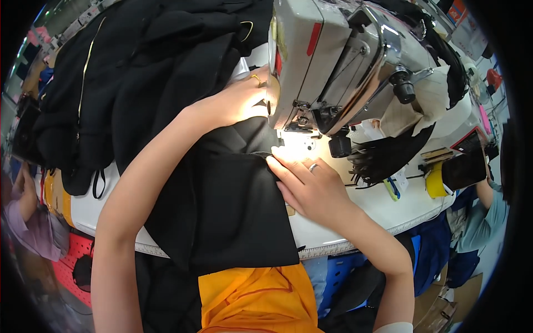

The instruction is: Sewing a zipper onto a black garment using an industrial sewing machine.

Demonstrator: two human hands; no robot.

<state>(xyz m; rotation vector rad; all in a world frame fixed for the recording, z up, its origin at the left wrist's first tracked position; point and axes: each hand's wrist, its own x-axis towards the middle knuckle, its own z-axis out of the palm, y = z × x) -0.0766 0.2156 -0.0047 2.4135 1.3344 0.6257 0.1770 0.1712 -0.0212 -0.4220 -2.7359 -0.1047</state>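
Note:
A black cloth piece [239, 213] lies under the sewing machine [327, 61] and hangs over the table's near edge toward my lap. My left hand [239, 102], with a gold-coloured ring, reaches over the cloth at the left of the machine head. Its fingertips go behind the head and are hidden, so its grip cannot be made out. At the lit needle area, my right hand [316, 188] presses its stretched fingertips on the cloth's seamed edge. The thumb lies apart, by the cloth's right side. A silver-coloured ring sits on one finger.
Black garments [150, 72] with gold-coloured zips are heaped at left. Right of the needle lie a bundle of dark strips [383, 158], small snippers [393, 188] and a yellow tape roll [436, 180]. A measuring tape [400, 226] follows the table's near edge. Other people sit at both sides.

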